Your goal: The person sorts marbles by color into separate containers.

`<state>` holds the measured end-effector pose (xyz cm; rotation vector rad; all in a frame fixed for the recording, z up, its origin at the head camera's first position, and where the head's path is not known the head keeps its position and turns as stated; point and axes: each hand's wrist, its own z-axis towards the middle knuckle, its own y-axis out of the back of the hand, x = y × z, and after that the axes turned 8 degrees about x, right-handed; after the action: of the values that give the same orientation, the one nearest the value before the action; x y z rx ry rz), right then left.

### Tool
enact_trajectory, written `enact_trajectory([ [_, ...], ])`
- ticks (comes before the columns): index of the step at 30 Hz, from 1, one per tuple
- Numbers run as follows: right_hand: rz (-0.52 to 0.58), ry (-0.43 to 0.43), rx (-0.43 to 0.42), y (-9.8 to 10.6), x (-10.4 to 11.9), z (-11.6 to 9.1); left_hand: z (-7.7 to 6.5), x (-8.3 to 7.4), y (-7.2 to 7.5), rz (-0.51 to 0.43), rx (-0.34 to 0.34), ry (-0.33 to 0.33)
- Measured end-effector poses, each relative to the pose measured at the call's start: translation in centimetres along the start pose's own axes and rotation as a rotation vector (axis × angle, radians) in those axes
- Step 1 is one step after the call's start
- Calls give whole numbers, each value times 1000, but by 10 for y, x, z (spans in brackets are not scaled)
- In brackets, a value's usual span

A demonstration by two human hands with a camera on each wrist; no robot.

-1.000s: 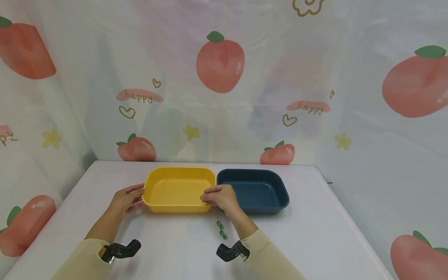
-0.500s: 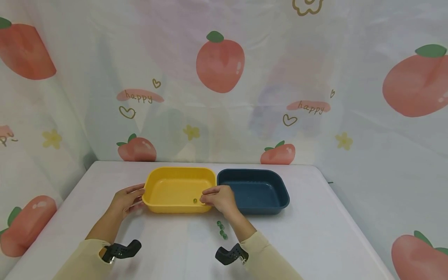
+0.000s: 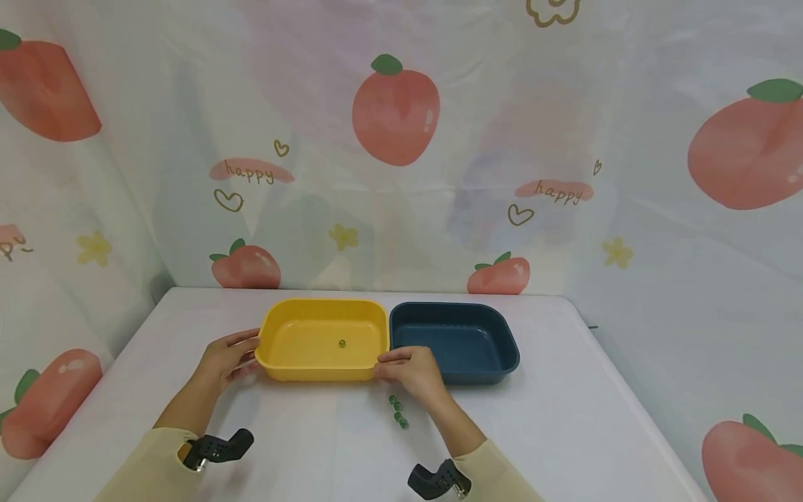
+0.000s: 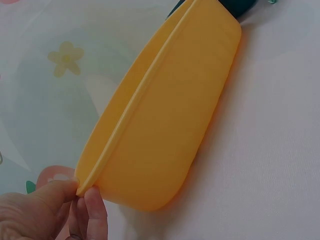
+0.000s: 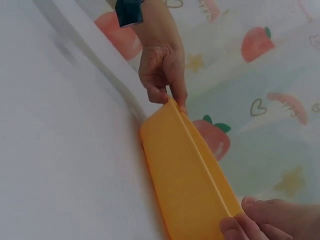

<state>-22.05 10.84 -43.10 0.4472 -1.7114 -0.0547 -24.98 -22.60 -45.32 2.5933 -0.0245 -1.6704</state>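
Yellow rounded-rectangular plastic-looking tray (image 3: 316, 341): pos. on white tabletop (image 3: 314, 432), base level as far as visible. Clock ref.: tray ctr. = hub, 12 = side farthest from person.

L hand (image 3: 224, 357): at 9 o'clock, pinching tray rim betw. thumb & fingers (ref. L wrist view). R hand (image 3: 411, 371): at approx. 4 o'clock, near corner, gripping rim likewise (ref. R wrist view).

Contents: 1 small round green glassy bead (image 3: 341, 343) on tray floor, slightly off ctr. twd. 3 o'clock, apart from both hands.

Adj. items: dark-blue rounded-rectangular plastic-looking tray (image 3: 467, 341) at 3 o'clock, just beside; rim-to-rim contact can't be confirmed. 4 loose green beads (image 3: 398, 406) in a short line on tabletop, betw. 4 & 5 o'clock, outside both trays, near R hand.

Step in hand (judged): steadying yellow tray by its rim.

Proc.:
1. Match pinch force L/R; rim looks thin & may flex if squeezed at one pt.
2. Hold base flat. Any tilt would prob. set the inside bead rolling.
3. Allow R-hand fingers clearance at blue tray, min. nudging.
4. Mind R wrist height; a low sweep could scatter loose beads.
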Motion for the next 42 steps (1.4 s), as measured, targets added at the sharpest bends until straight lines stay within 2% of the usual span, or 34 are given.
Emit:
enact_trajectory([
  [17,17,-55,-3,24,-42,-31,2,0,1,-9,-7,23],
  [29,37,-75,5,24,-63,-42,-1,-2,-1,10,-17,29],
  [34,3,-69,9,22,-67,-45,-1,-3,-1,10,-19,31],
  [42,-103,-34,-41,16,-75,-46,-2,-2,-1,11,-17,31],
])
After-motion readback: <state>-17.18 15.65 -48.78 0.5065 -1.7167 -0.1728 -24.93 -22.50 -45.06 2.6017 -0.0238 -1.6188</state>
